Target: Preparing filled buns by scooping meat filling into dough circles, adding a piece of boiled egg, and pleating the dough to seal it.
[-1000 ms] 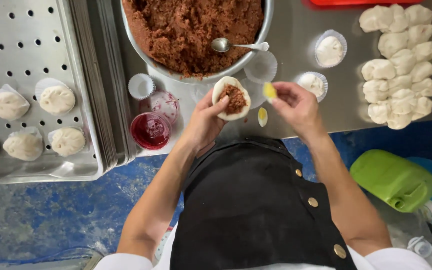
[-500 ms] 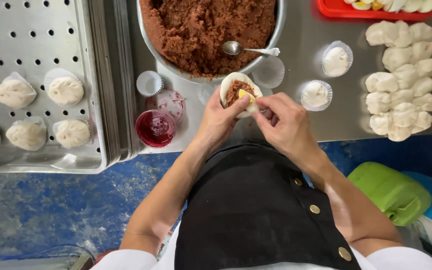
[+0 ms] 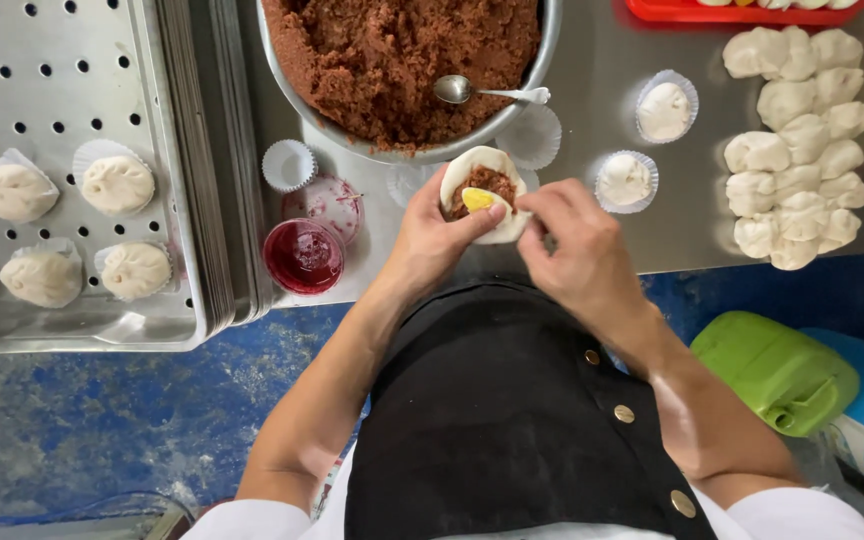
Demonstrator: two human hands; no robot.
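Yellow piece now seated in the filling, right hand back at the wrapper's edge

The left hand (image 3: 432, 235) cups a round dough wrapper (image 3: 482, 195) over the steel table (image 3: 592, 215), just near of the big filling bowl (image 3: 407, 145); fingers curl around it, thumb on its near rim. One second ago the right hand (image 3: 577, 250) held a yellow piece (image 3: 477, 199) apart from the dough; that piece now lies on the brown filling inside the wrapper, and the right fingertips pinch the wrapper's right edge. So filling looks finished and the wrapper stands open. 5 wrapped buns sit on the perforated tray (image 3: 152, 60) at left, dough lumps (image 3: 797, 140) at right.
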